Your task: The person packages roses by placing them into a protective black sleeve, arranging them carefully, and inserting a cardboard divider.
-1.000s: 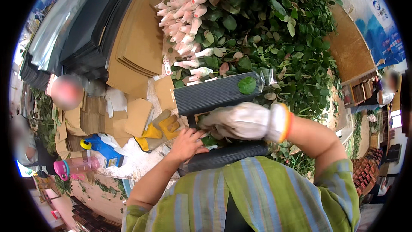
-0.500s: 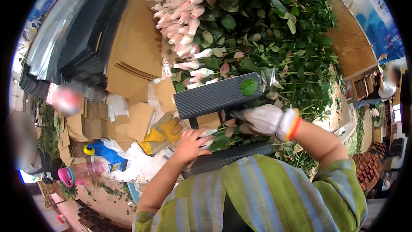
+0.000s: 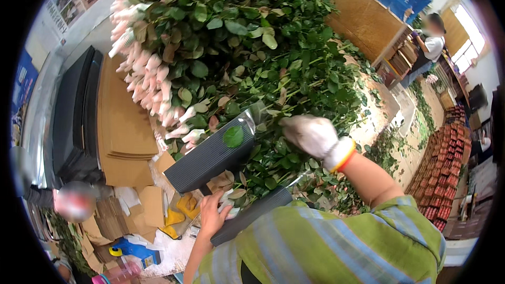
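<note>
My bare left hand has its fingers curled over white-netted rose heads at the lower middle. They lie between the two raised sides of a black corrugated wrapper, whose near side runs close to my shirt. Leafy rose stems stretch rightward out of the wrapper. Over these stems is my right hand, in a white glove with a yellow and red cuff; its fingers are smeared by motion. A loose green leaf sticks to the far side of the wrapper, beside its clear plastic edge.
Behind the wrapper rises a big pile of roses with pale netted heads. At left stand cardboard sheets and black sheets. A yellow-grey glove, a blue tape dispenser and a pink bottle lie nearer. A person stands far right.
The view has swung to the right, so everything sits further left and looks tilted. My right hand has moved along the stems, away from the rose heads; my left hand stays at them.
</note>
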A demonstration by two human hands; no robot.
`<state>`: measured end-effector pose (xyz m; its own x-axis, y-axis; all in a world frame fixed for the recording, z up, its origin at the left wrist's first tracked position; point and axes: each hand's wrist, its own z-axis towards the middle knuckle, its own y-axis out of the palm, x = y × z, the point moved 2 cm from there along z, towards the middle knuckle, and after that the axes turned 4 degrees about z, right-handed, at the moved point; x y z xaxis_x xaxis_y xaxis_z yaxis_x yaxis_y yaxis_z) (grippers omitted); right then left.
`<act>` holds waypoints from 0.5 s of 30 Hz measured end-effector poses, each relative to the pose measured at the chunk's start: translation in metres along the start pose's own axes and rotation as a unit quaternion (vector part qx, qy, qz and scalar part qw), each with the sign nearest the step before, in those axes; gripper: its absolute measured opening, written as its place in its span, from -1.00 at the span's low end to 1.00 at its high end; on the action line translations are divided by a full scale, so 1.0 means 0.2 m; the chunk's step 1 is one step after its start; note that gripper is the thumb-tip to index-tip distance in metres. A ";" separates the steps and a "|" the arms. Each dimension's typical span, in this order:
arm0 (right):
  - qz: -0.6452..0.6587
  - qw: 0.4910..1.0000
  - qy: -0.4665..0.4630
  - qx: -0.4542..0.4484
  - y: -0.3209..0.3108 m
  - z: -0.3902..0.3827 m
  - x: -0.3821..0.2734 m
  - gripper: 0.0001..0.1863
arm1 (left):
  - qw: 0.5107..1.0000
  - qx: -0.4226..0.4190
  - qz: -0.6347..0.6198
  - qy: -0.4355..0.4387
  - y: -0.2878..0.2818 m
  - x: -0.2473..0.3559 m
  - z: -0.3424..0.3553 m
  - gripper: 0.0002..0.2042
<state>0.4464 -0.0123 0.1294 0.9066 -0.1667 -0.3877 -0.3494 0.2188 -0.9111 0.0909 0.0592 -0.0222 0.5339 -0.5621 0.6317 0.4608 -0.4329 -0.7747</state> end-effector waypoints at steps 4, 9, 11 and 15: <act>-0.458 0.875 -0.121 -0.097 0.59 0.11 0.36 -0.83 | 0.999 -0.005 0.014 0.035 0.01 -0.01 0.04 -0.48; -0.139 0.983 -0.041 -0.109 0.11 0.25 0.00 -0.66 | 0.994 0.050 0.042 0.087 0.01 -0.05 0.00 -0.51; -0.119 0.992 -0.024 0.023 -0.04 0.25 0.02 -0.57 | 0.996 0.040 0.035 0.077 -0.01 -0.02 0.01 -0.52; 0.639 0.736 0.168 0.149 -0.28 0.31 0.25 -0.55 | 0.995 0.024 0.019 0.090 -0.04 0.02 0.06 -0.54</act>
<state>0.5265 0.0273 0.1688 -0.2444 0.1412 -0.9593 -0.7531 0.5956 0.2795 0.0965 0.0694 -0.0131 0.4177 -0.6973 0.5825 0.4776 -0.3769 -0.7936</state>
